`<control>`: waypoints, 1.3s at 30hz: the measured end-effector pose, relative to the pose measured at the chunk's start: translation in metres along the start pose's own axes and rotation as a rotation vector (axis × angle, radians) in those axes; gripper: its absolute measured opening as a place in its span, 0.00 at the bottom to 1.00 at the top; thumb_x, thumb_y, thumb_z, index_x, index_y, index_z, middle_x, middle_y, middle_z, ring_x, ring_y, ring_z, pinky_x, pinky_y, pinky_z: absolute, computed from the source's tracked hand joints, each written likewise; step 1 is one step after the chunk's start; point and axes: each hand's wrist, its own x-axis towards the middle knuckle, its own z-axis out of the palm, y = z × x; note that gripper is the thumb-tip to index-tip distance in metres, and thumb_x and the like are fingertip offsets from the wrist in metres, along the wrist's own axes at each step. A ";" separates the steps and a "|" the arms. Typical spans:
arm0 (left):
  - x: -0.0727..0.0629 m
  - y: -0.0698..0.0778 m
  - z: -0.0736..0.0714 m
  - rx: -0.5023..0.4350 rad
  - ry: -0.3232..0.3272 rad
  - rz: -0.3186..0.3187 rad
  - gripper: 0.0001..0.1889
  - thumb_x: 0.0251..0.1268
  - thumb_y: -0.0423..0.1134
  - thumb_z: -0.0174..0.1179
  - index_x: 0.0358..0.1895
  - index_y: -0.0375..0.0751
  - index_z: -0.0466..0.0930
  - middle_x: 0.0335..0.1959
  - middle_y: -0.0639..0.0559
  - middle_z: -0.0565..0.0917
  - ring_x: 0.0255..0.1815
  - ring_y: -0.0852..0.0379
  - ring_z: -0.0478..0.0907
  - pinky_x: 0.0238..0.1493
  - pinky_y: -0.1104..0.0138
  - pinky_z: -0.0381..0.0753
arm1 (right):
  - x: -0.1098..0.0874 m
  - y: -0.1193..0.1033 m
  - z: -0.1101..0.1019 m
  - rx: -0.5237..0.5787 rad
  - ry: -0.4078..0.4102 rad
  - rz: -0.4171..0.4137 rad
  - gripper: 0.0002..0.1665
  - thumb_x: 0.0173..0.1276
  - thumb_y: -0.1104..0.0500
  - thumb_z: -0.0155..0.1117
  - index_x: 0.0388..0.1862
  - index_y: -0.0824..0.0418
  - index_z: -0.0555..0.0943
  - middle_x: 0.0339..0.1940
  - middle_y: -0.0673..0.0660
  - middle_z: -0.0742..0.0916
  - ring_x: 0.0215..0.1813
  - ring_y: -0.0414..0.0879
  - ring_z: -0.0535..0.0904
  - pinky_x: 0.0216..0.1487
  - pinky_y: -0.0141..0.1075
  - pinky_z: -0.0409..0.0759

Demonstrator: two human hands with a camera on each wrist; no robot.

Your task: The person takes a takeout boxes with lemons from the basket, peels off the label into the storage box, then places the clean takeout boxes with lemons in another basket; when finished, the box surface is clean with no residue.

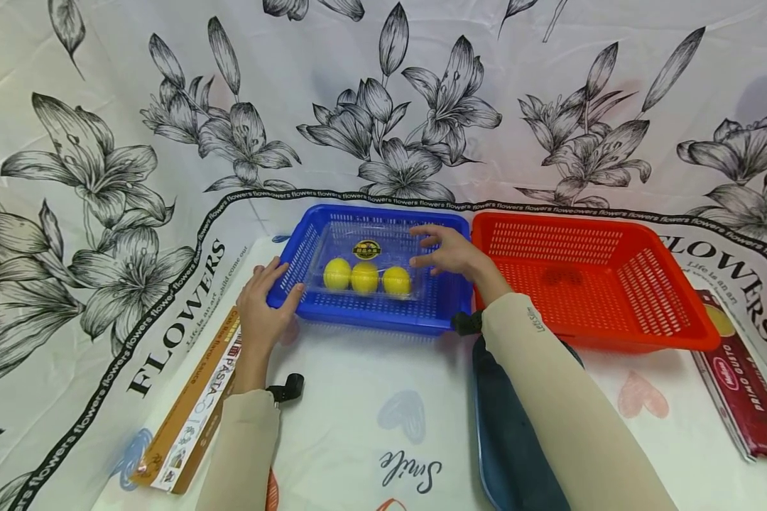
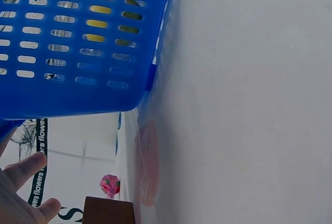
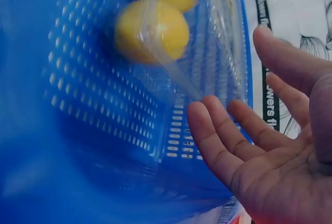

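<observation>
A clear plastic box with a black and gold label lies inside the blue basket. Three round yellow fruits that look like lemons show through its near side. My left hand is at the basket's left end, its fingertips right at the rim and its fingers loosely spread. My right hand is over the basket's right part, fingers apart and palm toward the box. In the right wrist view, the fingertips of this hand are beside the box's corner, with nothing gripped.
Right of the blue basket stands a red basket. A dark tray lies below my right forearm. A long brown pasta box lies at the left, and a dark red packet at the right. Behind hangs a flower-print cloth.
</observation>
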 end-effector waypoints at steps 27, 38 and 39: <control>-0.002 0.000 0.004 -0.038 -0.006 0.018 0.28 0.64 0.51 0.66 0.66 0.46 0.80 0.74 0.52 0.74 0.78 0.41 0.67 0.79 0.41 0.59 | 0.016 0.019 0.004 -0.001 0.005 -0.095 0.40 0.68 0.60 0.72 0.77 0.50 0.69 0.73 0.63 0.72 0.71 0.60 0.71 0.70 0.56 0.75; 0.001 -0.001 0.001 -0.045 0.003 0.011 0.28 0.64 0.51 0.66 0.66 0.46 0.80 0.75 0.52 0.74 0.78 0.43 0.67 0.80 0.43 0.57 | 0.024 0.016 0.009 -0.074 0.006 -0.056 0.40 0.70 0.56 0.70 0.78 0.47 0.67 0.81 0.61 0.66 0.79 0.61 0.62 0.73 0.60 0.71; 0.001 -0.001 0.001 -0.046 0.002 0.008 0.28 0.64 0.51 0.66 0.66 0.46 0.80 0.75 0.51 0.74 0.78 0.42 0.67 0.80 0.42 0.57 | 0.024 0.015 0.009 -0.064 -0.003 -0.044 0.41 0.70 0.56 0.70 0.79 0.47 0.65 0.82 0.60 0.64 0.78 0.62 0.65 0.72 0.59 0.73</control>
